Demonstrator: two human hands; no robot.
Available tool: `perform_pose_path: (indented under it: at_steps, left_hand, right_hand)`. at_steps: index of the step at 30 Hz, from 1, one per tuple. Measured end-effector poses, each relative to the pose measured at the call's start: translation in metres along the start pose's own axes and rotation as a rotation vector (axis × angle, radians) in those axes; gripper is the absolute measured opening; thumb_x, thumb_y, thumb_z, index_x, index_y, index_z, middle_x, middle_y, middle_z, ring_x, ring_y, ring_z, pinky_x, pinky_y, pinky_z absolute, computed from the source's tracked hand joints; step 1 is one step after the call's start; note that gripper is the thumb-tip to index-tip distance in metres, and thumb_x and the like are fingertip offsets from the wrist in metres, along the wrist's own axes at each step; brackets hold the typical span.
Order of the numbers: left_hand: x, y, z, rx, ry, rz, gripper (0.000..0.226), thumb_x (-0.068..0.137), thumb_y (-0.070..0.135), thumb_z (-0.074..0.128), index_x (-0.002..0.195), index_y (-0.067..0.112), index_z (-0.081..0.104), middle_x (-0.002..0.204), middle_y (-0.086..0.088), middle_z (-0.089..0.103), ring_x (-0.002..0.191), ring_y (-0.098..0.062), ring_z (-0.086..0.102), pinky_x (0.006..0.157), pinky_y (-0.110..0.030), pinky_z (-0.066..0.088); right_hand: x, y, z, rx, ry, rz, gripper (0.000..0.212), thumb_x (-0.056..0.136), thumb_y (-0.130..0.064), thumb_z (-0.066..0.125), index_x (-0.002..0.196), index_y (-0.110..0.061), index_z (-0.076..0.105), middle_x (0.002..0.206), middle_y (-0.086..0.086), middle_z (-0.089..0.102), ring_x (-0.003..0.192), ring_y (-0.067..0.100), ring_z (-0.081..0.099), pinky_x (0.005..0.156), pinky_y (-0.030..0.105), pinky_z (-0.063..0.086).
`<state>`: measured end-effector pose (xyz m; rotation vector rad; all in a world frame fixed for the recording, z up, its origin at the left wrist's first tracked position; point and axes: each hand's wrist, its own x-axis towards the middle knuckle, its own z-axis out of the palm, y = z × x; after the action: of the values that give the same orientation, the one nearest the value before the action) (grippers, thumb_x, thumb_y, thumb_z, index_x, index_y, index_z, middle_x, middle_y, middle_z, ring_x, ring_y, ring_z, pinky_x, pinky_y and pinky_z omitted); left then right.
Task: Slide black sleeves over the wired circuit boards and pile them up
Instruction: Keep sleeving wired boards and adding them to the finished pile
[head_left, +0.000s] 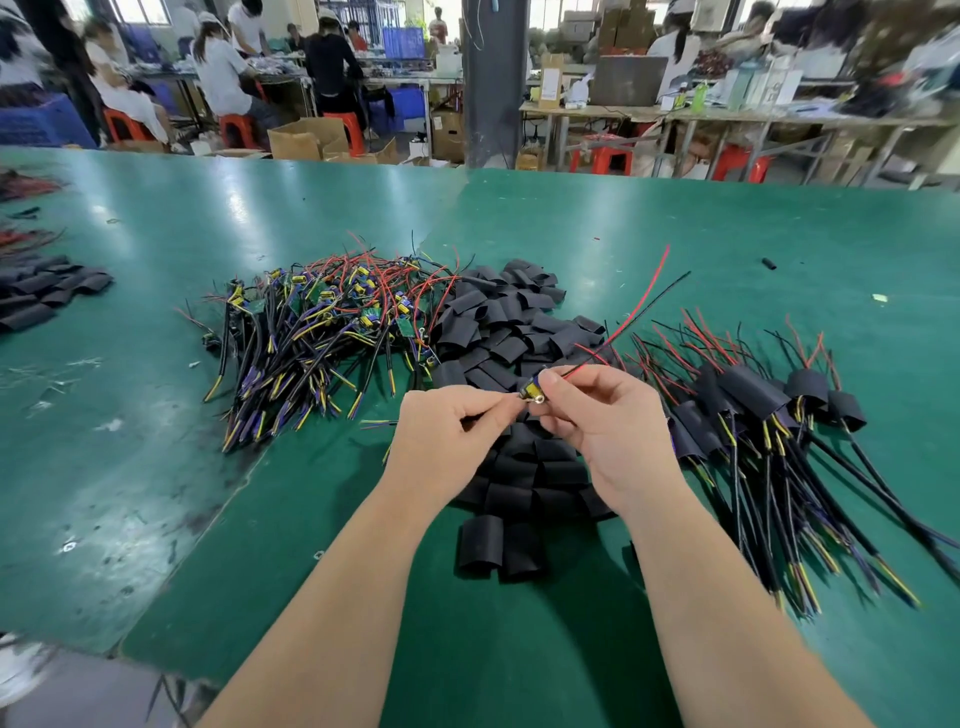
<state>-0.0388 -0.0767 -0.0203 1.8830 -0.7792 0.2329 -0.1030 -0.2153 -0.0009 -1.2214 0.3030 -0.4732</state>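
Our left hand (452, 436) and right hand (597, 431) both pinch the board (531, 389) in curled fingers just above the sleeves (498, 332), which we judge keeps one within reach.

table (675, 234): all piles lie on it
unsleeved board pile (322, 332): left of ctr, touching sleeve pile
sleeve pile (514, 332): ctr, btwn both board piles
sleeved board pile (769, 431): right, just beside sleeve pile
2nd sleeve pile (47, 291): far left, well apart
wired board (531, 391): above sleeve pile, btwn left hand (447, 441) & right hand (602, 431)

2 hands (441, 436) (602, 431); 1 held board (531, 391); 2 sleeve piles (519, 332) (47, 291); 1 bare-board pile (322, 332); 1 sleeved-board pile (753, 415).
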Motion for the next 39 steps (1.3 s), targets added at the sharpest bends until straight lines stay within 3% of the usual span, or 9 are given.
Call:
perform_pose_path:
  at_steps: [4, 7, 11, 14, 24, 27, 30, 35, 39]
  left_hand:
    - [-0.001, -0.003, -0.003, 0.097, -0.014, -0.001, 0.011, 0.087, 0.024, 0.069, 0.093, 0.022, 0.078, 0.076, 0.006, 0.074, 0.069, -0.017, 0.067, 0.069, -0.041, 0.052]
    - [-0.001, -0.005, -0.006, 0.200, 0.031, -0.022, 0.012, 0.089, 0.024, 0.063, 0.081, 0.021, 0.072, 0.065, 0.005, 0.067, 0.059, -0.018, 0.060, 0.071, -0.047, 0.049]
    - [-0.005, -0.006, -0.010, 0.346, 0.094, -0.066, 0.016, 0.092, 0.015, 0.059, 0.078, 0.019, 0.065, 0.063, 0.003, 0.063, 0.059, -0.023, 0.058, 0.078, -0.048, 0.045]
    - [-0.005, -0.005, -0.012, 0.370, 0.153, -0.103, 0.016, 0.093, 0.014, 0.057, 0.080, 0.017, 0.064, 0.068, 0.002, 0.064, 0.063, -0.025, 0.059, 0.078, -0.047, 0.045]
    - [-0.006, -0.006, -0.017, 0.308, 0.319, -0.229, 0.021, 0.095, 0.010, 0.051, 0.083, 0.022, 0.062, 0.072, 0.013, 0.060, 0.072, -0.018, 0.063, 0.085, -0.047, 0.044]
    - [-0.006, -0.006, -0.019, 0.317, 0.376, -0.265, 0.022, 0.096, 0.012, 0.049, 0.082, 0.028, 0.056, 0.074, 0.012, 0.060, 0.074, -0.019, 0.061, 0.087, -0.044, 0.040]
    - [-0.005, -0.006, -0.019, 0.285, 0.396, -0.293, 0.022, 0.097, 0.014, 0.048, 0.082, 0.029, 0.053, 0.076, 0.010, 0.062, 0.075, -0.019, 0.061, 0.090, -0.045, 0.039]
    - [-0.005, -0.008, -0.019, 0.283, 0.397, -0.289, 0.021, 0.097, 0.014, 0.048, 0.083, 0.028, 0.054, 0.077, 0.009, 0.064, 0.074, -0.019, 0.061, 0.088, -0.039, 0.035]
    - [-0.004, -0.012, -0.018, 0.319, 0.415, -0.296, 0.021, 0.098, 0.015, 0.047, 0.082, 0.029, 0.053, 0.076, 0.011, 0.062, 0.071, -0.016, 0.057, 0.079, -0.031, 0.025]
  right_hand:
    - [0.002, 0.005, 0.001, -0.111, -0.046, -0.026, 0.006, 0.083, 0.000, 0.070, 0.083, -0.006, 0.069, 0.074, 0.011, 0.072, 0.068, 0.020, 0.069, 0.061, 0.022, 0.055]
    - [0.003, 0.009, -0.001, -0.303, -0.146, -0.086, 0.022, 0.086, 0.004, 0.064, 0.098, -0.013, 0.072, 0.090, 0.005, 0.075, 0.083, 0.014, 0.068, 0.080, 0.025, 0.056]
    - [0.005, 0.017, -0.007, -1.132, -0.040, -0.223, 0.028, 0.088, -0.025, 0.066, 0.116, -0.029, 0.067, 0.113, -0.006, 0.061, 0.108, 0.018, 0.053, 0.098, 0.033, 0.042]
    - [0.003, 0.025, -0.005, -1.517, -0.080, -0.128, 0.049, 0.083, -0.056, 0.063, 0.129, -0.040, 0.055, 0.131, -0.002, 0.042, 0.122, 0.026, 0.035, 0.101, 0.038, 0.028]
    - [0.003, 0.023, -0.003, -1.284, 0.011, -0.288, 0.021, 0.078, -0.039, 0.075, 0.089, -0.024, 0.064, 0.111, -0.006, 0.051, 0.105, 0.021, 0.042, 0.083, 0.030, 0.024]
    - [0.002, 0.017, -0.004, -1.119, 0.088, -0.333, 0.019, 0.083, -0.033, 0.071, 0.081, -0.021, 0.056, 0.086, -0.006, 0.059, 0.086, 0.021, 0.053, 0.078, 0.033, 0.039]
    - [0.002, 0.009, -0.007, -0.881, 0.185, -0.276, 0.022, 0.086, -0.033, 0.067, 0.074, -0.021, 0.052, 0.066, -0.008, 0.055, 0.067, 0.015, 0.050, 0.064, 0.029, 0.037]
    - [0.003, 0.008, -0.008, -1.072, 0.181, -0.317, 0.019, 0.083, -0.026, 0.070, 0.080, -0.022, 0.052, 0.093, -0.006, 0.053, 0.097, 0.024, 0.051, 0.088, 0.040, 0.040]
    - [0.002, 0.017, 0.003, -1.246, 0.147, -0.282, 0.033, 0.080, -0.028, 0.067, 0.103, -0.026, 0.045, 0.095, -0.006, 0.055, 0.098, 0.026, 0.050, 0.085, 0.037, 0.027]
